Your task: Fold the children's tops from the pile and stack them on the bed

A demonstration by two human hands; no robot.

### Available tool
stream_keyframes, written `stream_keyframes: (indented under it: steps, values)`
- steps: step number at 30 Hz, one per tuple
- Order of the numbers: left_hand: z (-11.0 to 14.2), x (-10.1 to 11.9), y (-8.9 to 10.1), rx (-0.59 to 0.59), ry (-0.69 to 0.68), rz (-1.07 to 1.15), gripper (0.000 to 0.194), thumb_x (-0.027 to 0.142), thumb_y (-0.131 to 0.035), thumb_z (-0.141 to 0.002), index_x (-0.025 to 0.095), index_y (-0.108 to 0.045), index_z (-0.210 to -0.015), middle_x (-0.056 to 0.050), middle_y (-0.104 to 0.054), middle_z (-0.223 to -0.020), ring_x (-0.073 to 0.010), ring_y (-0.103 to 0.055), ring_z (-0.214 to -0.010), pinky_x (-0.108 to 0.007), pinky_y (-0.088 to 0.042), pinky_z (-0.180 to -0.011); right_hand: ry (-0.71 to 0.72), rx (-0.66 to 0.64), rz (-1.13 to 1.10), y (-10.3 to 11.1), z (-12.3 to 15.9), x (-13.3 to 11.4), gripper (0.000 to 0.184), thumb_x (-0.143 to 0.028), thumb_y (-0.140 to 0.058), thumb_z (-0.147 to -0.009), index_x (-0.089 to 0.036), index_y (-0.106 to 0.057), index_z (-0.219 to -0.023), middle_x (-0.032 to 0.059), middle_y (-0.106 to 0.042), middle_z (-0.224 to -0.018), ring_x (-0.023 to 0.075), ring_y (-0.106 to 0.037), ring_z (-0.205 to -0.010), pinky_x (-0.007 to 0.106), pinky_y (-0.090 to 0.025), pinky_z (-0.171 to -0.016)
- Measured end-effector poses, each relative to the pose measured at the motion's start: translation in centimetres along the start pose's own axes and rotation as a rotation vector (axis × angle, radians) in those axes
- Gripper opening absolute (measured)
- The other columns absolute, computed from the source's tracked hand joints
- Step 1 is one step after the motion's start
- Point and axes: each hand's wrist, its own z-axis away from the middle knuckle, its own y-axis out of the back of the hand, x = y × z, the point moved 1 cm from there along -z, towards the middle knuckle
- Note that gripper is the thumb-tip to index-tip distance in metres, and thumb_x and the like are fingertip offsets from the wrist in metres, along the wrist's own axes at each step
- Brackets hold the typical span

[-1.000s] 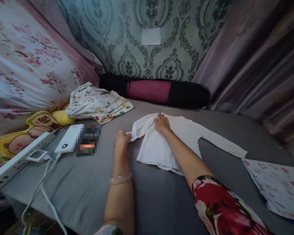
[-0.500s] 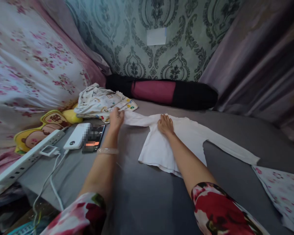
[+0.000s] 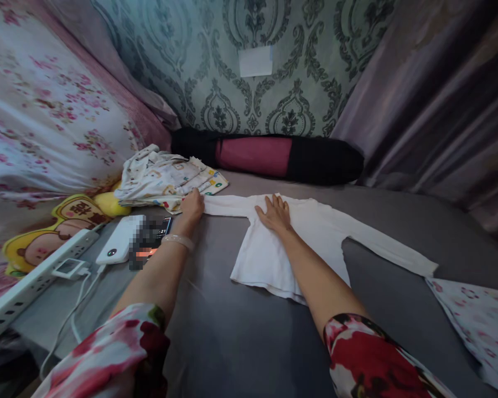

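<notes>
A white long-sleeved shirt (image 3: 315, 235) lies flat on the grey bed sheet (image 3: 249, 326), both sleeves stretched out sideways. My left hand (image 3: 191, 204) is closed on the cuff of the shirt's left sleeve, right beside a folded printed garment (image 3: 164, 177). My right hand (image 3: 274, 213) lies flat with fingers spread on the shirt near its collar. A pale bangle sits on my left wrist.
A white power bank (image 3: 118, 246), a phone (image 3: 153, 243) and a white power strip (image 3: 29, 282) with cables lie at the left. A black and maroon bolster (image 3: 269, 157) lies against the wall. A floral cloth (image 3: 477, 320) is at the right, a floral quilt at the left.
My left hand pulled the folded-in left sleeve outward to the left until it lay straight. My right hand stayed pressed on the shirt near the collar.
</notes>
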Motion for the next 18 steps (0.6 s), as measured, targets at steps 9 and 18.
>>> stream_keyframes:
  steps: [9, 18]
  values:
    - [-0.1, 4.9, -0.9, 0.083, -0.210, -0.105, 0.038, 0.017, -0.037, -0.088, 0.013, -0.061, -0.117, -0.021, -0.059, -0.125, -0.0352, -0.046, -0.122, -0.048, -0.034, -0.097, 0.006, 0.020, 0.000, 0.0, -0.1, -0.1, 0.063, -0.052, -0.025, -0.099, -0.016, -0.034, -0.150, 0.0139, -0.024, -0.159, 0.0294, -0.016, -0.146, 0.046, -0.008, -0.116]
    - [-1.8, 14.0, -3.2, -0.329, -0.331, -0.016, 0.028, 0.029, -0.060, -0.079, 0.019, -0.072, -0.102, -0.016, -0.068, -0.115, -0.0352, -0.051, -0.122, -0.051, -0.032, -0.103, 0.017, 0.090, 0.009, 0.0, 0.3, -0.1, 0.054, -0.039, -0.024, -0.100, -0.017, -0.038, -0.148, 0.0120, -0.030, -0.157, 0.0268, -0.021, -0.145, 0.045, -0.011, -0.116]
